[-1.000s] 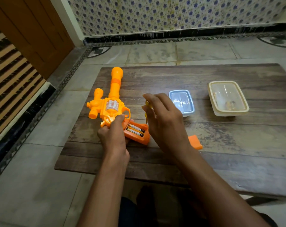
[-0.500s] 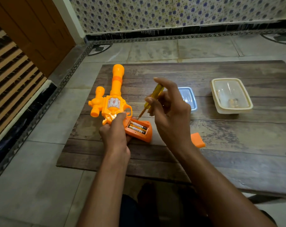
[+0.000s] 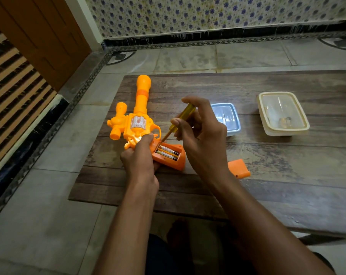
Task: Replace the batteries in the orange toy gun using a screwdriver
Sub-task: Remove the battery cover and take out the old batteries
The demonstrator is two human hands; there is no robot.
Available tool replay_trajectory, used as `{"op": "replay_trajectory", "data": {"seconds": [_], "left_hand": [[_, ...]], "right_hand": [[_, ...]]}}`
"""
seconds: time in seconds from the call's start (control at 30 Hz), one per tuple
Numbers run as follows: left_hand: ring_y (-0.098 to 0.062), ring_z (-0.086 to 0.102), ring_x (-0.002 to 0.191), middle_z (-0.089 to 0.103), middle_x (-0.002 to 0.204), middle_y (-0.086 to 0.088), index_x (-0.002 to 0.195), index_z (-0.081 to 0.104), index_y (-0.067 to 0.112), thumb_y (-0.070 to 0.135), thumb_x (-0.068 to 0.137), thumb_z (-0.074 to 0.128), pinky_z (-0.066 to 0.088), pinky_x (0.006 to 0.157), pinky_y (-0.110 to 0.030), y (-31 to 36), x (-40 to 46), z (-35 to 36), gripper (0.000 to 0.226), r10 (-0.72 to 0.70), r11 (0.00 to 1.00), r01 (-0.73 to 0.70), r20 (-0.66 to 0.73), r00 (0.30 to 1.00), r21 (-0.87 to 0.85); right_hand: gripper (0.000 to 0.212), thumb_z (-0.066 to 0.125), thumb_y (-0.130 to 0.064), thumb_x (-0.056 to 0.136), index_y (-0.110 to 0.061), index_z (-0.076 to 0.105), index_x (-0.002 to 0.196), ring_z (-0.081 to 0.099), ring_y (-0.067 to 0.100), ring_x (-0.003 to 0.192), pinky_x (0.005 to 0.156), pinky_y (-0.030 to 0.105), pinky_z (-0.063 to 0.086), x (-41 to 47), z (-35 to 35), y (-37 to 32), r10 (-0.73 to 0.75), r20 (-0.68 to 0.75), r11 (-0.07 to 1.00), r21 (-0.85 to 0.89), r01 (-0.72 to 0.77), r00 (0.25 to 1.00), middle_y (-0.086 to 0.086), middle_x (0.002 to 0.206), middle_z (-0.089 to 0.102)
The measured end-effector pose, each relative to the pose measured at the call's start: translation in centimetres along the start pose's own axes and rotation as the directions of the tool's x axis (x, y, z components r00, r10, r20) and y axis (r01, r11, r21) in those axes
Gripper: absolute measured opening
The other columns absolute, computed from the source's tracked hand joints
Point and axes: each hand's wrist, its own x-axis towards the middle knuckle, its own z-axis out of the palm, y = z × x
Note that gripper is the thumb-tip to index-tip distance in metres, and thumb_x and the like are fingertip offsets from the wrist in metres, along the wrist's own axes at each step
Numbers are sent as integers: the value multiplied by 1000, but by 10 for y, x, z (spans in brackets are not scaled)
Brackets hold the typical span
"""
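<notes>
The orange toy gun (image 3: 137, 120) lies on the low wooden table (image 3: 267, 171), barrel pointing away from me. Its grip is open and two batteries (image 3: 167, 153) show inside the compartment. My left hand (image 3: 138, 155) grips the gun at the trigger area, just left of the compartment. My right hand (image 3: 202, 139) holds a yellow-handled screwdriver (image 3: 183, 118) tilted down to the left, its tip at the upper left end of the batteries. The orange battery cover (image 3: 239, 169) lies loose on the table to the right of my right wrist.
A small blue-rimmed clear container (image 3: 227, 118) sits behind my right hand. A larger cream-rimmed container (image 3: 282, 113) with small items inside stands further right. The tiled floor surrounds the table; a wooden door and slatted panel are at the left.
My right hand turned the screwdriver from upright in the palm to a downward tilt and brought its tip to the end of the battery compartment. My left hand stayed on the gun.
</notes>
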Motion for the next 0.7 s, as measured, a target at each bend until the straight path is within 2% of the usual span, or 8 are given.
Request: {"op": "replay_trajectory", "data": {"seconds": [0.07,0.23,0.43,0.53,0.7], "left_hand": [[-25,78,90,78,101,-6,108,68,22,20,92,76,64,92,-54,0,0,0,18,-1,1000,1,2,1000,-3],[-23,78,87,78,96,-4,96,66,25,18,92,75,64,91,-51,1,0,0,12,-2,1000,2,4,1000,-13],[-25,78,87,78,96,-5,97,66,25,17,91,75,63,93,-54,1,-1,0,13,-3,1000,3,0,1000,-13],[-25,78,89,78,98,-4,96,64,27,20,92,76,64,92,-53,1,0,0,15,-4,1000,4,-9,1000,-10],[-25,78,85,77,92,-4,92,65,26,18,92,75,65,88,-51,1,-1,0,13,-2,1000,2,-12,1000,-11]], "right_hand": [[34,70,-18,97,-9,56,126,70,19,71,62,44,58,-1,0,-1,-17,2,1000,-25,17,1000,4,82,67],[34,76,-15,94,-3,60,121,69,19,70,63,39,58,-3,3,-5,-80,-29,994,-78,77,996,5,80,66],[32,77,-16,92,-1,62,116,68,15,72,65,36,58,-1,6,-6,-134,-20,985,-113,131,991,0,83,64],[30,75,-17,94,-4,60,116,70,17,70,62,41,59,0,6,-5,-82,-5,994,-74,81,997,1,81,66],[26,73,-24,95,-15,54,110,71,15,61,57,43,59,3,8,2,86,-39,996,-36,-88,995,0,72,67]]}}
